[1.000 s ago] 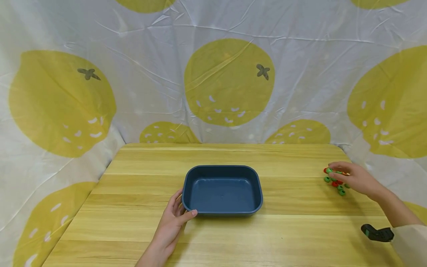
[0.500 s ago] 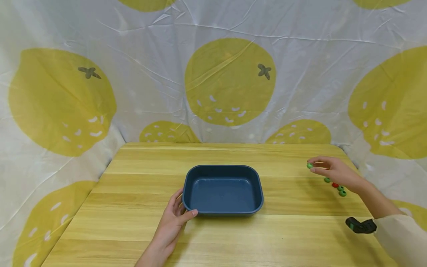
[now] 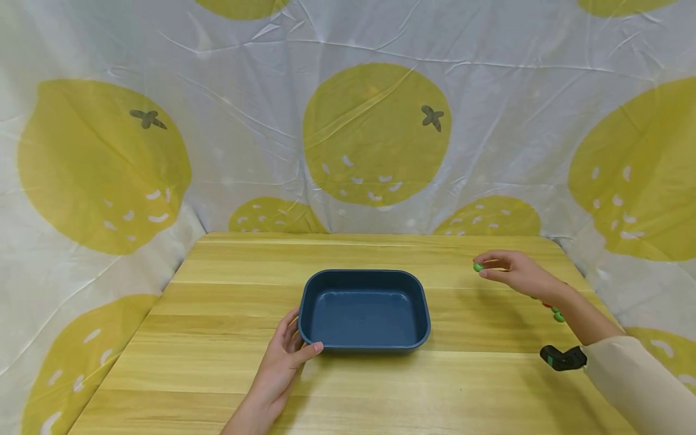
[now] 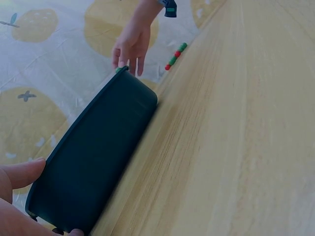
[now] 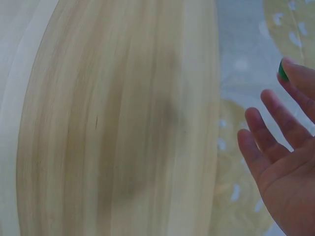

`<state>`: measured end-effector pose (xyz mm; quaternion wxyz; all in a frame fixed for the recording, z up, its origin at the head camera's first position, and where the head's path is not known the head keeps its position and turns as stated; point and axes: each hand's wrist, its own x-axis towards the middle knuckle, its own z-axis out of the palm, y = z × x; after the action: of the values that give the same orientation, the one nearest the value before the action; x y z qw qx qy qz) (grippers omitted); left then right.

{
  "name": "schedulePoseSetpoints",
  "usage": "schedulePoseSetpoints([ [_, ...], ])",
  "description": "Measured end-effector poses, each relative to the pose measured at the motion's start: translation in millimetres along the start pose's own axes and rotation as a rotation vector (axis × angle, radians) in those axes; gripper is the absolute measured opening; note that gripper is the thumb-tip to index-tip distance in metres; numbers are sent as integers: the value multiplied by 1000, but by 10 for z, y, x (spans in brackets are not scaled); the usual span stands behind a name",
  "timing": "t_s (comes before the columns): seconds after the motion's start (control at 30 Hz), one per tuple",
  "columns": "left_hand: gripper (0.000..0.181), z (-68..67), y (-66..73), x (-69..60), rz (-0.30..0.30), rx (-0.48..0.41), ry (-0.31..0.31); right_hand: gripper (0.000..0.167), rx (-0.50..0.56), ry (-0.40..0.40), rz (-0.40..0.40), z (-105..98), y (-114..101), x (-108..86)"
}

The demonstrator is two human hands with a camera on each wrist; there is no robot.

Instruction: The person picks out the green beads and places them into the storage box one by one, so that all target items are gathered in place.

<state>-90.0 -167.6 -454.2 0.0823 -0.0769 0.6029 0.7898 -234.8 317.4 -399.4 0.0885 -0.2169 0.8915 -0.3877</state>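
Note:
A dark blue tray stands on the table, with nothing inside. My left hand grips its left front corner, thumb on the rim; in the left wrist view the thumb and fingers of the left hand lie at the end of the tray. Above the table, right of the tray, my right hand pinches a green bead between thumb and index finger. The right wrist view shows that green bead at the fingertips of the right hand, whose other fingers are spread.
Several red and green beads lie on the table at the right, partly hidden behind my right forearm, one green bead among them. A black strap device is on the right wrist. A lemon-print cloth hangs behind the wooden table.
My right hand has lifted a green bead from the group and moved left with it toward the tray. Fewer beads show at the right. The left hand and tray have stayed in place.

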Motion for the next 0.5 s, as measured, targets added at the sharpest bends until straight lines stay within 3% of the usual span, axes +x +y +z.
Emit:
schedulePoseSetpoints([
  [0.5,88,4,5,7,4,27,1,30,70,-67,-8,212,-170,325],
])
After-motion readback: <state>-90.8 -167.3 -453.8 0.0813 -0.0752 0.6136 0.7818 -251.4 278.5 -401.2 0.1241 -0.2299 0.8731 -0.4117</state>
